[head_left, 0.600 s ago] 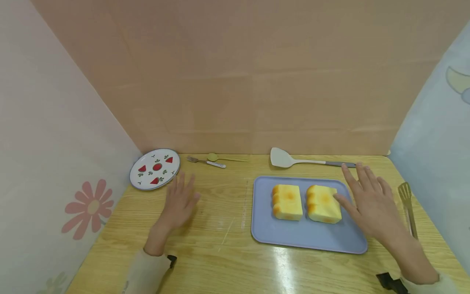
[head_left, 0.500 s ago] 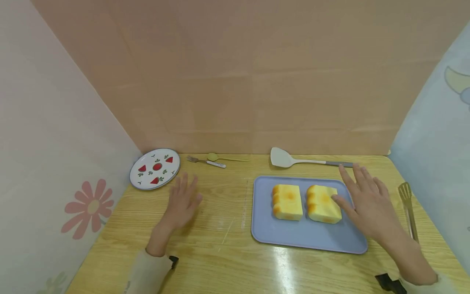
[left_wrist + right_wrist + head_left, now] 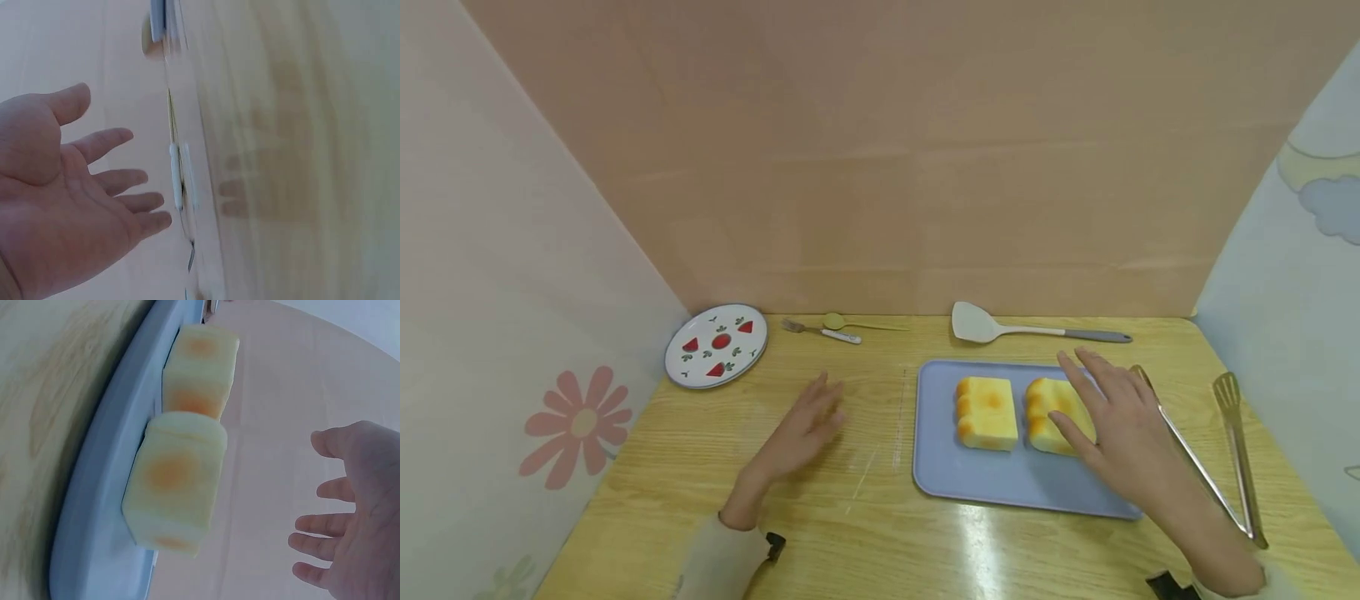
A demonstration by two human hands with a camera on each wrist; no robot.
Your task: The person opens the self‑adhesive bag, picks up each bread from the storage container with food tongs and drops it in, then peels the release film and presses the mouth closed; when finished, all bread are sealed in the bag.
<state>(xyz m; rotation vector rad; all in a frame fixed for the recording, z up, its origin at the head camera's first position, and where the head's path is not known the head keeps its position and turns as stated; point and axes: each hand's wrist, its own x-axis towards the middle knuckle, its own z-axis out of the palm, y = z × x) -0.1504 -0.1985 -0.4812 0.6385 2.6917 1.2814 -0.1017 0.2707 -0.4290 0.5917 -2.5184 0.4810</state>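
Two toast-shaped bread pieces, a left bread (image 3: 987,413) and a right bread (image 3: 1047,417), lie side by side on a blue-grey tray (image 3: 1030,487). Over the tray's right side hovers my right hand (image 3: 1123,433), fingers spread and holding nothing; it covers part of the right bread in the head view. In the right wrist view the hand (image 3: 356,519) is apart from both breads. My left hand (image 3: 793,437) is above the table left of the tray, its fingers relaxed. The left wrist view shows its palm (image 3: 69,200) bare.
A patterned plate (image 3: 717,345) stands at the back left, near a fork (image 3: 822,331) and a spoon (image 3: 865,325). Behind the tray lies a spatula (image 3: 1037,330). Metal tongs (image 3: 1240,458) rest right of the tray, partly behind my right arm. Walls enclose the back and sides.
My left hand has moved right and slightly toward me. The right hand has shifted left over the tray, uncovering the tongs' other arm and the end of the spatula handle.
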